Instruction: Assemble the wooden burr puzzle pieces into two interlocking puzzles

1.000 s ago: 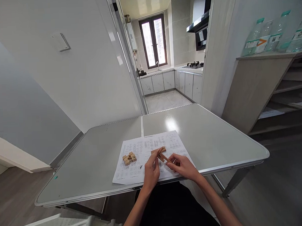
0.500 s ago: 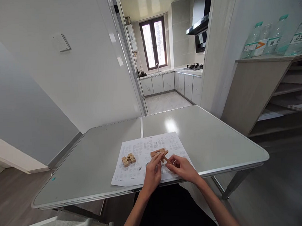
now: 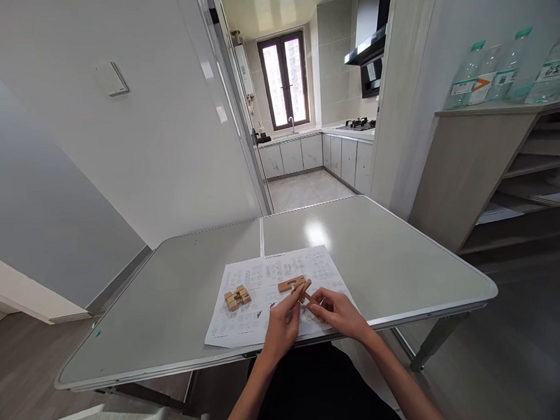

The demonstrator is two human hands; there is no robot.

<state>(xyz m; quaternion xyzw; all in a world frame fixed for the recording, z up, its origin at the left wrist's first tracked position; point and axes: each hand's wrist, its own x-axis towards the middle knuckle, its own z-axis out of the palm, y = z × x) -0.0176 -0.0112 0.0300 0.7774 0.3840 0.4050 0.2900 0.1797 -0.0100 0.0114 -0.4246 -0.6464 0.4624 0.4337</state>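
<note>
Over the printed sheet (image 3: 220,327), my left hand (image 3: 283,321) pinches a reddish-brown wooden puzzle piece (image 3: 302,288) that tilts upward. My right hand (image 3: 336,309) is closed beside it, with its fingertips on the lower part of a wooden piece (image 3: 310,298). The pieces meet between my hands; fingers partly hide where they join. Just beyond my left fingers, a flat slotted wooden piece (image 3: 284,286) lies on the paper. To the left sits a lighter cluster of notched wooden blocks (image 3: 238,298).
The sheet with small diagrams lies on a grey-green folding table (image 3: 393,261) with a metal rim. A wooden shelf (image 3: 473,164) with plastic bottles (image 3: 464,81) on top stands at right. A kitchen opens beyond the table.
My left fingers have drawn back slightly and lowered, so more of the flat slotted piece and the tilted piece shows. My right hand has hardly moved.
</note>
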